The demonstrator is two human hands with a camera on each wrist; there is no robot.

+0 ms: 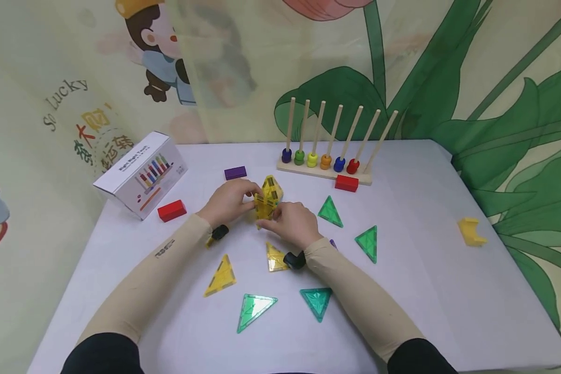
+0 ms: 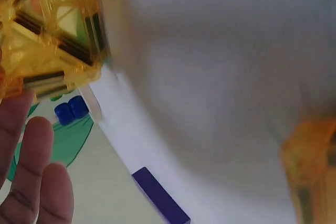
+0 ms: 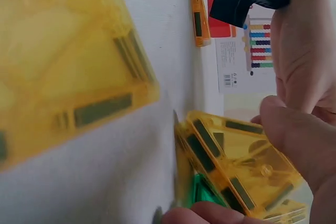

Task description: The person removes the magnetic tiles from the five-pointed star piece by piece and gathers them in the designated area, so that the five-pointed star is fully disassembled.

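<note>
From the head camera, both hands meet at the middle of the white desk (image 1: 425, 218) around a small standing cluster of translucent yellow plastic triangle tiles (image 1: 267, 200). The left hand (image 1: 228, 201) curls its fingers against the cluster's left side, and the right hand (image 1: 293, 223) pinches its lower right edge, so the cluster sits between the two sets of fingers. Loose flat tiles lie nearer the person: two yellow triangles (image 1: 221, 276) and several green triangles (image 1: 254, 309). Behind the hands stand a wooden peg rack with coloured beads (image 1: 329, 161), a purple block (image 1: 236, 173), two red blocks (image 1: 172, 210) and a white printed box (image 1: 142, 171); a yellow notched block (image 1: 470, 231) lies far right.

The left wrist camera shows the yellow cluster (image 2: 50, 35) at the top left, with the left hand's fingers (image 2: 31, 182) straightish just below it; contact cannot be told here. The purple block (image 2: 160, 198) lies beyond.

The right wrist camera shows the right hand's fingers (image 3: 296, 140) and thumb pinching the yellow tiles (image 3: 236, 166), a green tile peeking beneath.
</note>
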